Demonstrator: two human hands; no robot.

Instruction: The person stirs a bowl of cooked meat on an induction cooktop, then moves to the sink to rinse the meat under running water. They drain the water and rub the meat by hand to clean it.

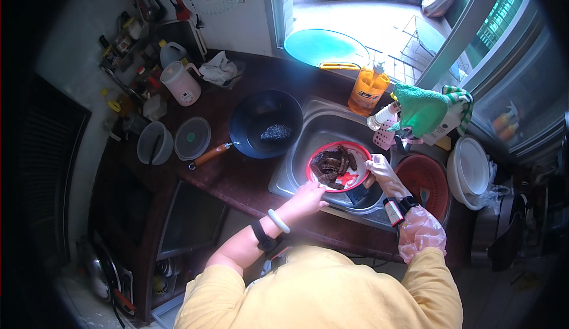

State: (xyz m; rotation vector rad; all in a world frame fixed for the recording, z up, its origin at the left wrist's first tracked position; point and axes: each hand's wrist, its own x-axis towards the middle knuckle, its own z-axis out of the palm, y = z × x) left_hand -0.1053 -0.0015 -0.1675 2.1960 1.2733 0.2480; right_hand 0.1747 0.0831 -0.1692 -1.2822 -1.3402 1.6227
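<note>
Over the stainless steel sink [318, 116] a red-rimmed basin [354, 180] with a white and red inside is held, tilted slightly towards me. Dark brown, bumpy pieces of food [331, 164] are heaped in it; their exact kind I cannot tell. My bare left hand [310, 200] has its fingertips on the near-left rim. On the right side, my right hand [379, 171], in a pale glove with a flowered sleeve, grips the rim; its thumb is on top. A dark scouring pad [357, 194] shows partly under the basin.
Left of the sink sits a dark wok [249, 120] with a wooden handle [213, 156]. Beyond it are a round lid [192, 138] and a plastic tub [155, 143]. An orange soap bottle [368, 90], a green cloth [420, 106] and a red colander [421, 173] stand around the sink.
</note>
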